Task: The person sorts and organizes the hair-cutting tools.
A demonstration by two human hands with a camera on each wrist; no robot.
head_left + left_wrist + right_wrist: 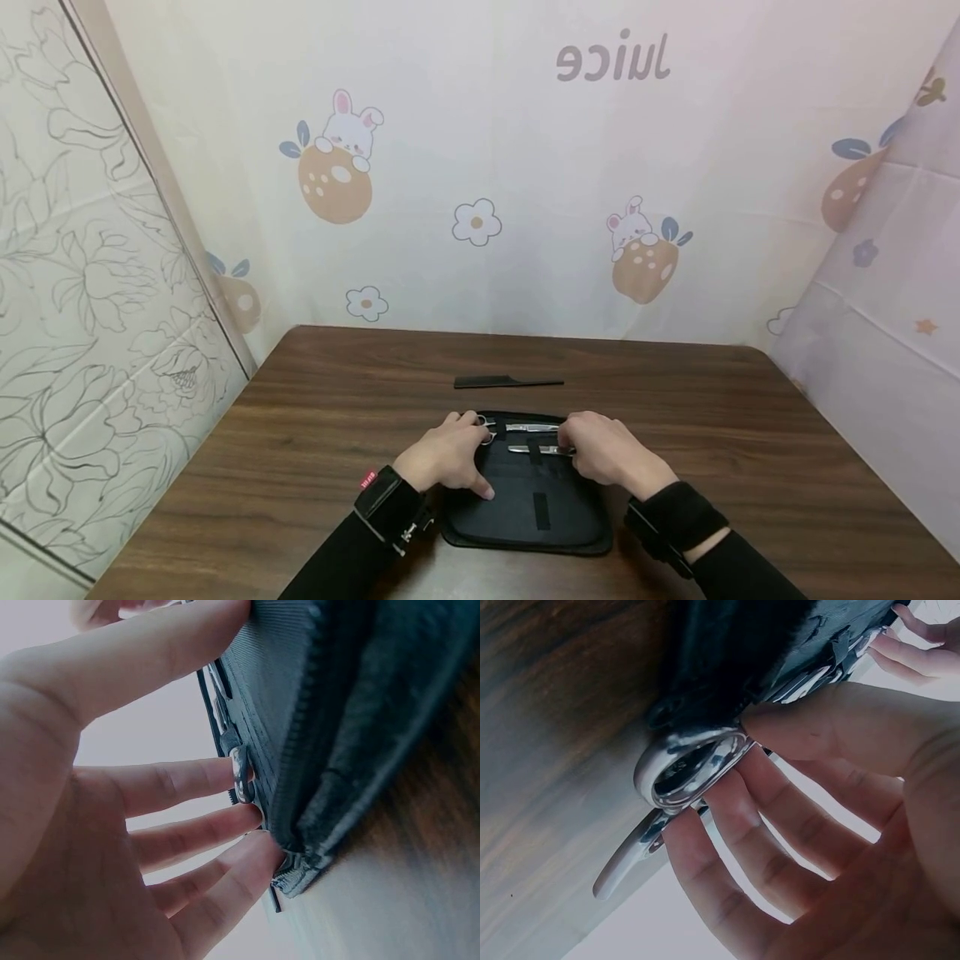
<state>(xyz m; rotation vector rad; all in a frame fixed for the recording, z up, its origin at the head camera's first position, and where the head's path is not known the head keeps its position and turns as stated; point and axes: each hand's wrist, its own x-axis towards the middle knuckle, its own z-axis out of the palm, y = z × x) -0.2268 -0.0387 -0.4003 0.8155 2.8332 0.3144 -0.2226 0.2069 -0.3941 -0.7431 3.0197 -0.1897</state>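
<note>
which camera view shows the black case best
The head view: it looks down on the black case, showing most of its face and outline. The left wrist view gets its zipper edge close up; the right wrist view, only a dark part.

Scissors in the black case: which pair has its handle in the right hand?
The lower pair in the head view: blades point left, handle in the right hand. The upper pair, nearer the comb, points right, its rings by the left hand.
</note>
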